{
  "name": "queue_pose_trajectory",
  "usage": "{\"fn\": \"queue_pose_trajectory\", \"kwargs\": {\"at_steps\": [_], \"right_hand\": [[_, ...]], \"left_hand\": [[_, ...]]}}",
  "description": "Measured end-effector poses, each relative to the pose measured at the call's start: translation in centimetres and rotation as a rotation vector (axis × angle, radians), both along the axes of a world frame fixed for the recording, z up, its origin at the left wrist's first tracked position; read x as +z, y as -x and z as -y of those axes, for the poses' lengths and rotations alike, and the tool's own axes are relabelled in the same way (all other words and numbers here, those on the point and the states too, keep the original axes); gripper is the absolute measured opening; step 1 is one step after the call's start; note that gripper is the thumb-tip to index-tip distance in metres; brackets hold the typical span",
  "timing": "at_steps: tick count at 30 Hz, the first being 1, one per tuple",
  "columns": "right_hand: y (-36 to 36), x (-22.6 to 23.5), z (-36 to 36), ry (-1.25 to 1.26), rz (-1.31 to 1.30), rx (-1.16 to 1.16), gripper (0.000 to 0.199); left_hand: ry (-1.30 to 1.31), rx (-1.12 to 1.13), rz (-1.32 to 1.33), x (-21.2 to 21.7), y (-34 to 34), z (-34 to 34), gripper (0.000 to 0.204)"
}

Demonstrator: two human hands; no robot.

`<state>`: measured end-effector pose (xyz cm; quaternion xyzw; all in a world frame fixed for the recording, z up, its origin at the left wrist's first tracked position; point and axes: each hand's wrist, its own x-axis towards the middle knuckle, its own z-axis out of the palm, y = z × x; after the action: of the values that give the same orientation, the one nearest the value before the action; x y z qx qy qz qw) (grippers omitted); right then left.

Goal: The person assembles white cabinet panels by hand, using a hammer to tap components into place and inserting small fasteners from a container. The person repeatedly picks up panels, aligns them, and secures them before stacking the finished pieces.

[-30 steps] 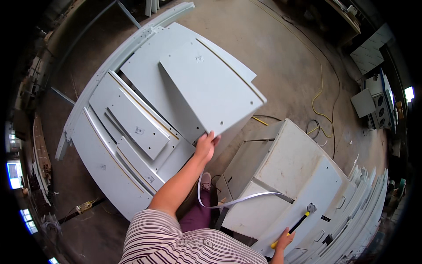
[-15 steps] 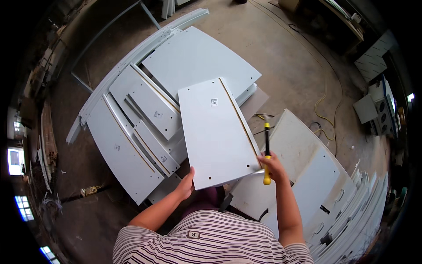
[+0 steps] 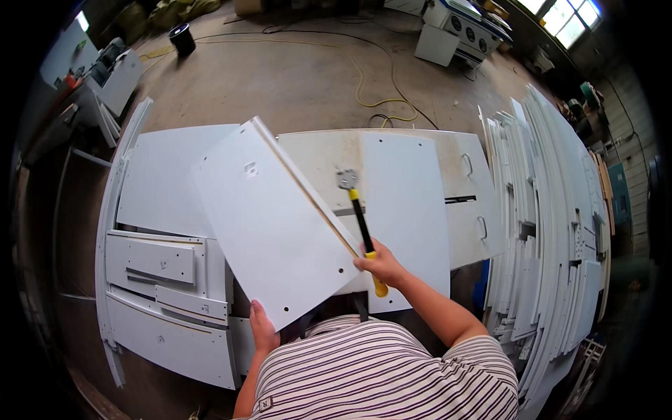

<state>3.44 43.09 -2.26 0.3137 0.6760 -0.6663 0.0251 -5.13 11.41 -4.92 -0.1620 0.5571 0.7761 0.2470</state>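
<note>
A large white board (image 3: 273,210), with a long groove near one edge, a few dark holes and a small label, is tilted in front of me. My left hand (image 3: 264,327) grips its lower left edge, the thumb lying along the side. At the opposite edge my right hand (image 3: 381,264) is closed on the board's corner and also around a hammer (image 3: 360,220). The hammer has a black and yellow handle and a grey metal head pointing away from me. Beneath the hammer lies another white panel (image 3: 407,210) on a worktop (image 3: 462,241).
To the left, several white panels (image 3: 175,175) lie on a stack with a long curved rail (image 3: 115,203). Many narrow white boards (image 3: 539,231) are piled at the right. Beyond the worktop, a yellow cable (image 3: 360,87) and a black bucket (image 3: 182,40) are on the floor.
My view has turned right, toward the worktop. The board has swung away from the panel stack and now overlaps the worktop's left part. Both hands keep their hold.
</note>
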Motion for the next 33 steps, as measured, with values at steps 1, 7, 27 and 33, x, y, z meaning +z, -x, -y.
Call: {"fn": "queue_pose_trajectory", "kwargs": {"at_steps": [1,7,27,33], "right_hand": [[-3.4,-0.4,-0.1,0.015,-0.008,-0.087,0.03],[-18.5,-1.1,-1.2,-0.212,-0.168,-0.572,0.027],[-29.2,-4.8,-5.4,-0.038,-0.008,-0.602,0.024],[-23.9,-9.0,-2.1,-0.004,-0.124,-0.711,0.023]], "left_hand": [[0.064,-0.141,-0.078,1.0,-0.6,-0.8,0.056],[0.173,-0.584,-0.227,1.1,-4.0,-7.0,0.055],[0.235,-0.746,-0.022,-0.6,-10.4,-11.9,0.028],[0.465,-0.696,-0.57,7.7,-6.3,-13.5,0.026]]}}
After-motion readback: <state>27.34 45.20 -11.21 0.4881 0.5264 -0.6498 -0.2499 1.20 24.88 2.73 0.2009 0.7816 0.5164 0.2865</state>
